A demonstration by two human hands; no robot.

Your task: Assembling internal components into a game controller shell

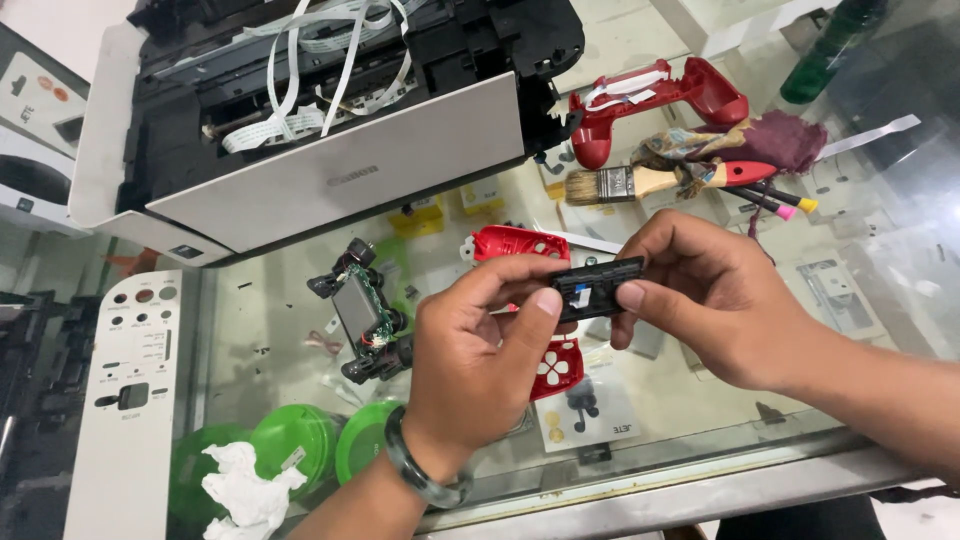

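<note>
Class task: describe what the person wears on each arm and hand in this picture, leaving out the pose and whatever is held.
Both forearms are bare, with no sleeves in view. The left hand has no glove and no ring that can be seen; on its wrist sits a smooth, rounded, grey-green bangle, translucent and glossy. The right hand is bare too, with no watch, band or ring showing.

I am looking down on a glass-topped table (880, 180) with a metal front edge, and at twelve o'clock an opened printer (330, 120) sits on it with white ribbon cables loose inside. Toward two o'clock lie a red controller shell (690, 95), a paintbrush (620, 183) and a crumpled maroon rag (780, 138). Near the centre rest a bare circuit board assembly (365, 315) and a red shell piece (515, 242), while a white button panel (130, 400) lies at eight o'clock.
</note>
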